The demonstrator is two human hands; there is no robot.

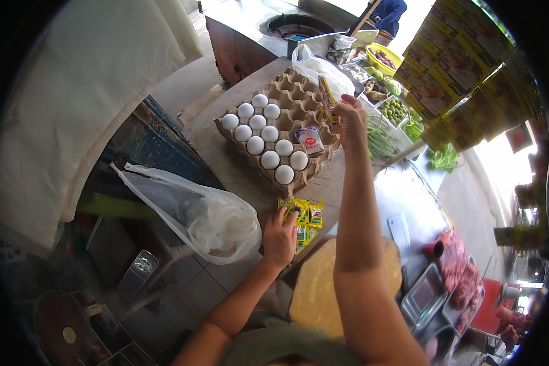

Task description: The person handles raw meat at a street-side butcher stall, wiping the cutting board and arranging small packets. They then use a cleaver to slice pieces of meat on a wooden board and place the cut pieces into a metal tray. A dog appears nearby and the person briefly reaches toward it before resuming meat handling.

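Observation:
My left hand (279,241) rests on a heap of yellow sachets (310,215) below a cardboard egg tray (305,97), its fingers slightly apart. My right hand (351,119), reaching over the tray's right side, pinches a slim yellow packet (327,91). White eggs (255,145) fill part of the tray, and a small white-and-red pack (310,139) lies among the cups near my right hand. A translucent plastic bag (219,226) hangs left of my left hand. A yellow cutting board (314,280) lies beneath my forearms.
Vegetable trays (392,113), a yellow bowl (381,58) and a white bag (311,64) stand beyond. Packet strips (448,61) hang upper right. Raw meat (454,262) and metal trays (421,296) lie lower right. A white cloth (85,73) hangs left. Behind a steel counter (250,18) is a person in blue (387,15).

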